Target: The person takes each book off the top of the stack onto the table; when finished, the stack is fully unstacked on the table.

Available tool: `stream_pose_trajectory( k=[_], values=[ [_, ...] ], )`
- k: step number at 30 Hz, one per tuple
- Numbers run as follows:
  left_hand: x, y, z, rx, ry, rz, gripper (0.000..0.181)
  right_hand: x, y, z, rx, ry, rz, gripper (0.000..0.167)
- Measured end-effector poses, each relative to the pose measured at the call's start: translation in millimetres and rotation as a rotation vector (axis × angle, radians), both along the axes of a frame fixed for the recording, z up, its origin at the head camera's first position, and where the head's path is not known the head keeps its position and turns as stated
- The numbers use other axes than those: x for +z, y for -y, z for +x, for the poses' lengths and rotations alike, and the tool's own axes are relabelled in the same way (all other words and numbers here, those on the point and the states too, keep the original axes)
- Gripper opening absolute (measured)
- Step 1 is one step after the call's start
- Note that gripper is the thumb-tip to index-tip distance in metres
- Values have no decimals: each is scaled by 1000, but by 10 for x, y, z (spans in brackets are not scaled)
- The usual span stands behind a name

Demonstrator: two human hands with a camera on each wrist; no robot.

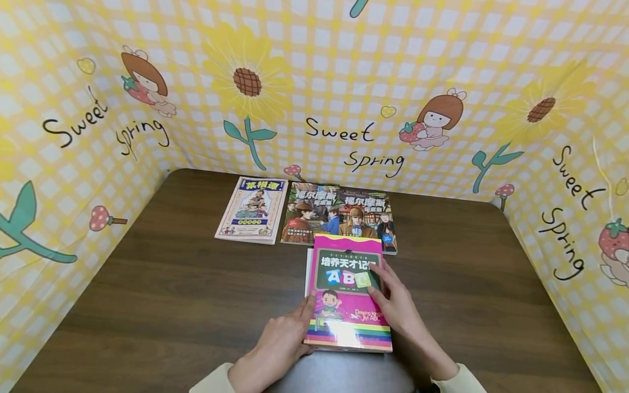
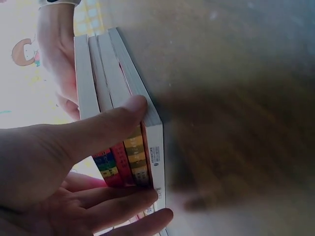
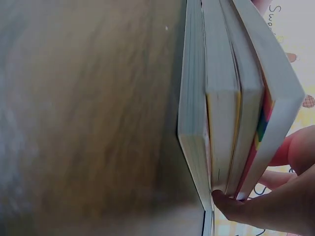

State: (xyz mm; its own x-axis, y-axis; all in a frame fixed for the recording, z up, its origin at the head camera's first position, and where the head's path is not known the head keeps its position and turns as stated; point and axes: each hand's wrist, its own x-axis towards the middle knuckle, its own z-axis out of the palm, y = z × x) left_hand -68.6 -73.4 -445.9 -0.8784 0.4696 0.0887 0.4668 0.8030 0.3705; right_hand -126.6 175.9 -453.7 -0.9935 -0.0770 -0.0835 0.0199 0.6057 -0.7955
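A stack of several books lies near the front middle of the table, topped by a pink book (image 1: 339, 314) with ABC on its cover. A white-spined book (image 2: 156, 147) is at the bottom and juts out slightly on the left. My left hand (image 1: 285, 335) holds the stack's left side, its thumb on the page edges and its fingers along the spines. My right hand (image 1: 400, 305) grips the right side, with fingertips on the pink cover and a digit against the page blocks (image 3: 224, 132). Part of each hand is hidden beside the stack in the head view.
Behind the stack lie a pale comic-style book (image 1: 253, 210) and two detective-cover books, one on the left (image 1: 307, 213) and one on the right (image 1: 363, 215). The dark wooden table (image 1: 162, 289) is enclosed by a yellow checked cloth (image 1: 344, 93) at the back and sides.
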Motion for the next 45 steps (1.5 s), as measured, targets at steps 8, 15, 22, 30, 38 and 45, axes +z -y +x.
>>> stream_pose_trajectory(
  k=[8,15,22,30,38,45],
  values=[
    [-10,81,-40,-28,-36,23,96,3,26,35,-14,6,8,54],
    [-26,74,-41,-34,-5,54,94,-21,-1,39,-4,10,9,53],
    [-33,73,-28,-28,-15,68,92,-10,3,66,9,40,44,57],
    [-49,88,-35,-28,3,75,92,13,-23,177,17,65,51,59],
    [-35,83,-35,-38,32,65,92,29,-84,257,57,48,51,62],
    [-28,83,-30,-38,38,64,93,54,-126,278,84,65,35,63]
  ],
)
